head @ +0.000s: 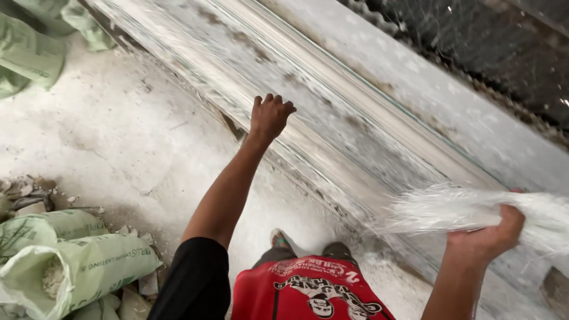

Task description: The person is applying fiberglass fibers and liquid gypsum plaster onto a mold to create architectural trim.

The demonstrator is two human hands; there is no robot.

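Head view, looking down: the left hand is extended forward with its fingers curled loosely, pressing on the long white moulding, a plaster-coated strip that runs diagonally from upper left to lower right. The hand sits close to the near edge of the strip; nothing is clasped in it, and whether the palm lies flat cannot be determined.

The right hand is closed around a bundle of white fibre strands. The bundle is held above the lower right portion of the moulding and fans out leftward into loose, fine ends; its other end extends past the right frame edge.

The far edge of the moulding borders a pale ledge, beyond which dark wire mesh occupies the upper right corner. The near edge of the strip meets the dusty white floor, with a dark gap visible just below the left wrist.

Open floor lies to the left of the left arm. That room is bounded at the lower left by stacked green sacks, one open and showing white powder, with rubble just above them. More green sacking occupies the upper left corner.
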